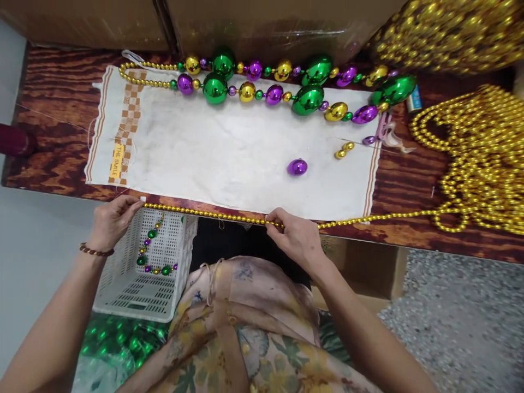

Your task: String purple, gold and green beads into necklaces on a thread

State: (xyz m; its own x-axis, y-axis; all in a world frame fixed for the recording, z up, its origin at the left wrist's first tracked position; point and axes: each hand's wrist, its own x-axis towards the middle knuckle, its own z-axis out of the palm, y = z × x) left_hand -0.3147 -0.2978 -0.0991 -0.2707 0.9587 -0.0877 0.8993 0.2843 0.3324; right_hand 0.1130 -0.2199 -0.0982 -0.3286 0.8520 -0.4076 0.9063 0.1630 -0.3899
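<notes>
My left hand (112,219) pinches the free end of a gold bead strand (204,213) at the near edge of the table. My right hand (295,236) pinches the same strand further right, so it lies stretched straight between both hands. The strand runs on to the right into a big heap of gold beads (478,158). A white cloth (229,147) covers the tabletop just beyond my hands. On it lie a loose purple bead (297,166), two small gold beads (344,150) and a finished necklace of large green, purple and gold beads (286,87).
A white plastic basket (139,284) holding a small beaded piece sits below the table at my left knee. Green beads in a bag (118,341) lie under it. Cardboard boxes (262,22) stand at the back and more gold beads (454,33) pile at the far right.
</notes>
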